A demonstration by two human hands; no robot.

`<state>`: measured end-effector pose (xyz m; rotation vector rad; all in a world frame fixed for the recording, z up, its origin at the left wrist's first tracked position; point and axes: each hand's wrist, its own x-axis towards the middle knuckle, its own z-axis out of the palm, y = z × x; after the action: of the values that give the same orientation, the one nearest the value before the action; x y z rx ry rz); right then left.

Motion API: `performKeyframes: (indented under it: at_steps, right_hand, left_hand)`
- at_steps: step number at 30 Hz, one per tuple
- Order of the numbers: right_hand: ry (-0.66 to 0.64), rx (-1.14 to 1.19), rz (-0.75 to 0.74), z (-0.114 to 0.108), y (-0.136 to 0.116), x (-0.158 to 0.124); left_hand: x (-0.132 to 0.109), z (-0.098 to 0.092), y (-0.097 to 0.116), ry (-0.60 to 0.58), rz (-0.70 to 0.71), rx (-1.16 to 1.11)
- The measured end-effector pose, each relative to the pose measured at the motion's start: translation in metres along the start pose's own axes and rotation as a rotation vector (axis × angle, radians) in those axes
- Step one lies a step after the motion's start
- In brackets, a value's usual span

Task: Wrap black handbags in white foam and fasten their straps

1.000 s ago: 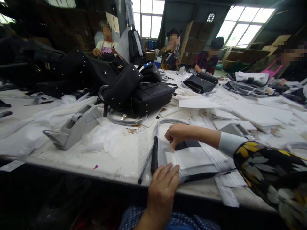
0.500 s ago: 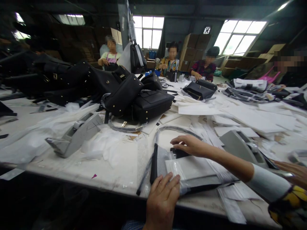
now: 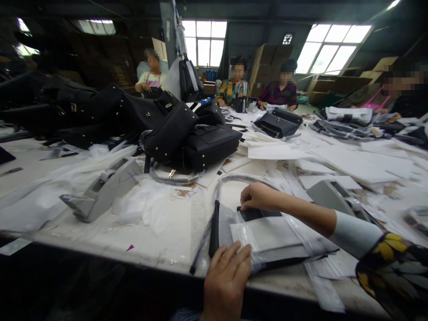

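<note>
My left hand (image 3: 227, 276) lies flat at the front edge of a plastic-wrapped bag (image 3: 225, 226), its fingers stretched and touching the wrapping. The bag has a grey surface, black edges and a wrapped strap (image 3: 219, 187) looping behind it. White sheets (image 3: 277, 236) lie across its middle. A co-worker's hand (image 3: 259, 196) reaches in from the right, with a pale cuff and flowered sleeve (image 3: 394, 267). Its bent fingers touch a black piece (image 3: 252, 214) on the bag. My right hand is out of view.
Black handbags (image 3: 212, 147) are piled at the back left. Grey tape dispensers stand left (image 3: 103, 189) and right (image 3: 329, 198) of the bag. Crumpled plastic (image 3: 142, 203) and white sheets (image 3: 354, 162) cover parts of the table. Several people work across it.
The co-worker's fingers have come down and curled onto the black piece. Another hand at the right edge has left the view. My left hand stays put.
</note>
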<state>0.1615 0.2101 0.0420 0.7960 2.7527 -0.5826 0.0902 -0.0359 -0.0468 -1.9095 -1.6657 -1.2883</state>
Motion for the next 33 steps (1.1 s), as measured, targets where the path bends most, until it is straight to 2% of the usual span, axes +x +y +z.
performKeyframes:
  at_steps: [6, 12, 17, 22, 28, 33]
  right_hand:
    - [-0.042, -0.138, 0.003, 0.0, -0.008, 0.003]
    - [0.008, -0.211, -0.073, -0.002, -0.017, -0.018]
    - [0.199, -0.23, -0.162, 0.005, -0.02, -0.042]
    - [0.406, -0.384, -0.315, 0.005, -0.022, -0.055]
    - [0.435, -0.474, -0.374, 0.005, -0.025, -0.039]
    - [0.315, -0.447, -0.412, 0.022, -0.024, -0.011]
  left_hand:
    - [0.0, 0.0, 0.001, 0.013, -0.025, -0.006]
    - [-0.001, 0.0, 0.002, 0.024, -0.028, -0.03]
    - [-0.001, 0.002, 0.003, 0.03, -0.049, -0.038]
    - [-0.002, 0.002, 0.003, 0.028, -0.055, -0.036]
    - [-0.003, 0.002, 0.004, 0.022, -0.05, -0.031]
    - [-0.002, 0.001, 0.005, 0.015, -0.05, -0.019]
